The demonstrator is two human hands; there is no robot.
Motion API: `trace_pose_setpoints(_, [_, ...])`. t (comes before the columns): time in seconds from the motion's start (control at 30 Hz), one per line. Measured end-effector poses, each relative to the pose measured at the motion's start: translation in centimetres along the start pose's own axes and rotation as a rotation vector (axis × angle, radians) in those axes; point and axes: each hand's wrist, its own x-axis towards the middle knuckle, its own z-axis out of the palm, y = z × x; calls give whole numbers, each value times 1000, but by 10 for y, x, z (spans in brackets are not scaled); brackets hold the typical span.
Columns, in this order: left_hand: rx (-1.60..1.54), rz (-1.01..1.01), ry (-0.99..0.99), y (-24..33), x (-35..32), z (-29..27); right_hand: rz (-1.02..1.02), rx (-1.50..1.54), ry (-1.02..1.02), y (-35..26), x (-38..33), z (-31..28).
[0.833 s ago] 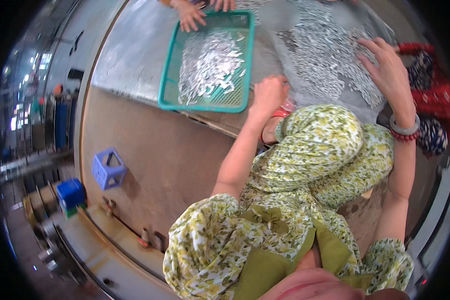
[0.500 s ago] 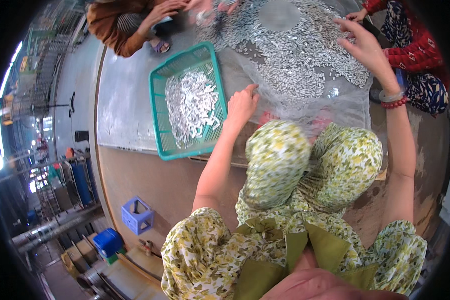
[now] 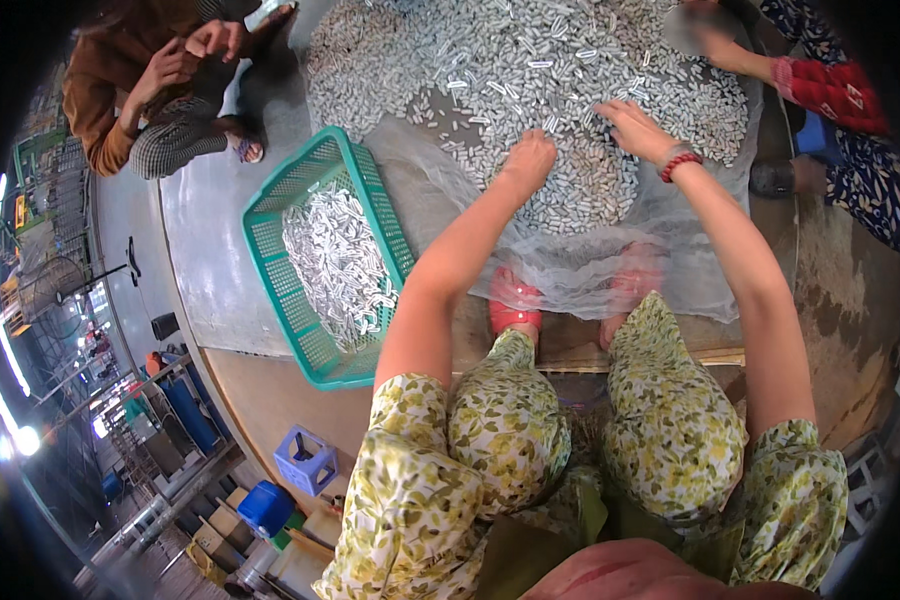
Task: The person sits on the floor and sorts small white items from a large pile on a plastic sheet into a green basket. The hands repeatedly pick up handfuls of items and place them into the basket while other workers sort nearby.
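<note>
A wide spread of small silvery metal pieces [image 3: 580, 195] lies on a sheer mesh sheet [image 3: 610, 255] in front of me. My left hand [image 3: 530, 160] is over the near part of the pile, its fingers drawn together at the pieces; a bright piece shows at the fingertips, but whether it is gripped is hard to make out. To its right, my right hand [image 3: 638, 132] reaches into the pile with fingers stretched and apart, a red bracelet at the wrist. Beside my left arm stands a green plastic basket [image 3: 270, 290] holding many long, shiny metal pieces [image 3: 335, 255].
At the far left, a person in brown [image 3: 120, 100] squats, hands raised. On the right, a person in red sleeves [image 3: 825, 90] reaches to the pile's edge, near a round blurred patch. My red shoes [image 3: 515, 300] rest by the sheet. A purple stool [image 3: 306, 460] stands lower left.
My right hand has come down and left from its raised position onto the pile. My left hand has moved from near the basket onto the pieces. The view has shifted, with the basket lower and farther left.
</note>
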Motion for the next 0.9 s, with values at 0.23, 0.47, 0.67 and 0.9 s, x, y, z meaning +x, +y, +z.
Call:
trace_pose_setpoints(0.23, [89, -70, -82, 1, 9, -14, 120, -48, 128, -25, 23, 50])
trace_pose_setpoints(0.47, [111, -102, -173, 4, 10, -4, 155, 237, -52, -31, 26, 42])
trace_pose_setpoints(0.67, [-67, -277, -257, 1, 20, 16, 248, 350, 323, -40, 59, 47])
trace_pose_setpoints(0.9, [-382, -271, -478, -13, -8, -18, -99, 2, 80, -66, 51, 77])
